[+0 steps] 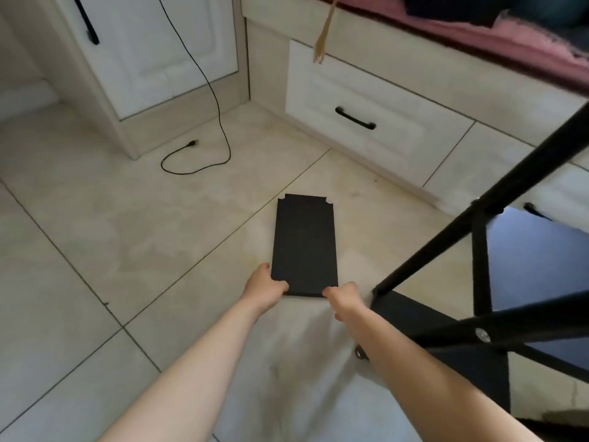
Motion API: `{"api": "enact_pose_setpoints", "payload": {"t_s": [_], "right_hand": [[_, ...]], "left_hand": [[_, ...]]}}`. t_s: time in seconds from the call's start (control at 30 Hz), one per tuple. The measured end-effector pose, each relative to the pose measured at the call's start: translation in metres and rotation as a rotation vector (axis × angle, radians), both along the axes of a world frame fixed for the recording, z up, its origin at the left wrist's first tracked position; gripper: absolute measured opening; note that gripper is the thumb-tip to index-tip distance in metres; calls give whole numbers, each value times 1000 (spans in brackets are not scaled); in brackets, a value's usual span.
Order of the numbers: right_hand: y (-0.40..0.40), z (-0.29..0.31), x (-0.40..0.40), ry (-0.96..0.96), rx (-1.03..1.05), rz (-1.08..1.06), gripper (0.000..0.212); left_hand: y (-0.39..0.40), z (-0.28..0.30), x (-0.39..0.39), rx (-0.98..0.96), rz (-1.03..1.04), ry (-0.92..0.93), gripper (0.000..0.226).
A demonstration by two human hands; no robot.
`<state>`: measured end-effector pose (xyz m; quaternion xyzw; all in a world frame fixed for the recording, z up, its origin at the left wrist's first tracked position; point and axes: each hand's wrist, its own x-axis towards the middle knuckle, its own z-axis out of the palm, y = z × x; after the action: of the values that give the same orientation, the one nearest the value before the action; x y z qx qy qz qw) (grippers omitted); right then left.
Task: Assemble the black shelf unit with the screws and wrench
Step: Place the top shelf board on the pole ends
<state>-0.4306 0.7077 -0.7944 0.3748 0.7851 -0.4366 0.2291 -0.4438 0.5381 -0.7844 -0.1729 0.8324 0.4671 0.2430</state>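
Note:
A flat black shelf board with notched far corners lies on the tiled floor in the middle of the view. My left hand grips its near left corner and my right hand grips its near right corner. To the right stands the partly built black shelf frame, with a long slanted post, cross bars and a silver screw head in one joint. A small dark metal part shows just behind my right forearm. No wrench is in sight.
White drawers with a black handle run along the back right under a pink-covered ledge. A white cabinet stands at the back left. A black cable loops over the floor tiles beyond the board.

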Motion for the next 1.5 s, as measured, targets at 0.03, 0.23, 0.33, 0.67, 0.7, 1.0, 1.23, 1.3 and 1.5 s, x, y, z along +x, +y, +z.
{"api": "enact_pose_setpoints", "payload": {"t_s": [0.03,0.23,0.33,0.67,0.7,1.0,1.23,1.3,1.5], "right_hand": [[0,-6,-2,8,-11,-13,32],[-7,-32,-10,-12,-67,-46,45],[-5,-37,-13,-2,-81,-93,39],[-6,-20,-4,42,-399,-548,53],[-7,-14,-3,64,-450,-603,52],[-23,58,22,201,-722,-682,22],[-24,114,59,243,-802,-708,11],[-24,130,76,259,-832,-643,8],[-17,200,125,276,-932,-465,14]], "left_hand": [[-1,-4,-3,0,0,-8,56],[5,-28,-11,103,-13,-79,64],[10,-34,-10,161,26,-91,66],[2,-25,-7,236,464,-164,60],[0,-24,-7,255,501,-173,54],[-19,24,9,566,707,-232,22],[-39,52,36,857,780,-310,25],[-42,62,46,884,728,-289,31],[-59,128,65,1035,621,-125,45]]}}
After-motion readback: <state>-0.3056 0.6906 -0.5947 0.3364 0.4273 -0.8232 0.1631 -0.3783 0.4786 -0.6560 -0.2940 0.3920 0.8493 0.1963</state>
